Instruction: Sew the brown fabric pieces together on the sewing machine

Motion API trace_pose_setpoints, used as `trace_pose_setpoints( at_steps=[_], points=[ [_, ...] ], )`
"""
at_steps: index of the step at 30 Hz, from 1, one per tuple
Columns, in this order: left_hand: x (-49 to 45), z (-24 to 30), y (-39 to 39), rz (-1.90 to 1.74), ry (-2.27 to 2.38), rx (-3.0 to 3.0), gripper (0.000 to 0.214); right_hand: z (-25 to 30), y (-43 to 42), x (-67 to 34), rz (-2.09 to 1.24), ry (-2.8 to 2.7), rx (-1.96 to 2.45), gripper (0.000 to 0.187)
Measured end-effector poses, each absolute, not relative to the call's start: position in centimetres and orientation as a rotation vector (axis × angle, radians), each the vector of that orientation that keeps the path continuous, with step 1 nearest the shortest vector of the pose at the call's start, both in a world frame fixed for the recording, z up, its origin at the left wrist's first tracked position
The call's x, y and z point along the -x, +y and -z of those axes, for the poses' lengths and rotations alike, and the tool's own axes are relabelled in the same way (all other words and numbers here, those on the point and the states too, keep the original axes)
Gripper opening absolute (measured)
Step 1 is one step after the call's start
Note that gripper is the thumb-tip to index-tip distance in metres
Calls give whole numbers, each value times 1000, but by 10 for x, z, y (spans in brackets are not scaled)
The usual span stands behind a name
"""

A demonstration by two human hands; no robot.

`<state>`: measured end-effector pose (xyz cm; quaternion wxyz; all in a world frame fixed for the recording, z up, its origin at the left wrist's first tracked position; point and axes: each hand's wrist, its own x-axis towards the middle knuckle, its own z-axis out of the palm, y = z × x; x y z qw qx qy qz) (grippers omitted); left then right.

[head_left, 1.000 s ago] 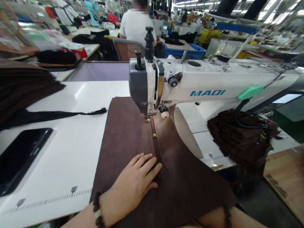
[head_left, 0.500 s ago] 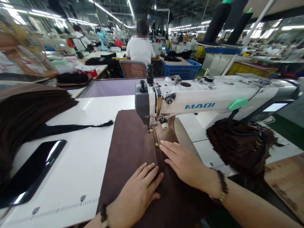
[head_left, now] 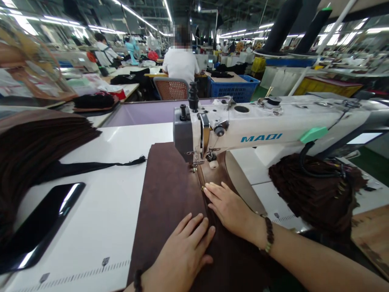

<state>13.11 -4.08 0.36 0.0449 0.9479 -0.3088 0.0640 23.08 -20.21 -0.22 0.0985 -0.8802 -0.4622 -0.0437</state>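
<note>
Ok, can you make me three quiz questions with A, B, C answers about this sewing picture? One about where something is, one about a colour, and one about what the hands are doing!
1. Where is the black phone?
A. On the white table, left of the brown fabric
B. On top of the sewing machine
C. In the blue crate

2. What colour are the letters on the sewing machine?
A. Red
B. Blue
C. Yellow

3. What are the left hand and right hand doing?
A. Holding scissors
B. Hanging in the air
C. Lying flat on the brown fabric

Answers:
1. A, the phone lies on the tabletop at the left, apart from the fabric.
2. B, the letters on the machine's white arm are blue.
3. C, both palms press down on the fabric, either side of the zipper, fingers spread and holding nothing.
</note>
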Motion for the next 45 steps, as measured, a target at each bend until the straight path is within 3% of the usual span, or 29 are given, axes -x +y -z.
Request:
trace_pose_setpoints(
  at_steps=[7, 13, 37, 45],
  points=[
    [-135, -1, -38, -172, -967, -2930, 51, 4, -197, -234, 141, -1336, 2615, 37],
    [-146, 1, -31, -237, -934, -2861, 40, 2, -192, -245, 106, -1313, 2620, 38],
    [-188, 1, -7, -157, -966, -2882, 41, 3, -170, -287, 126, -1251, 2636, 37],
    [-200, -1, -1, -84, -960, -2875, 42, 1, -167, -296, 222, -1234, 2635, 29]
  ],
)
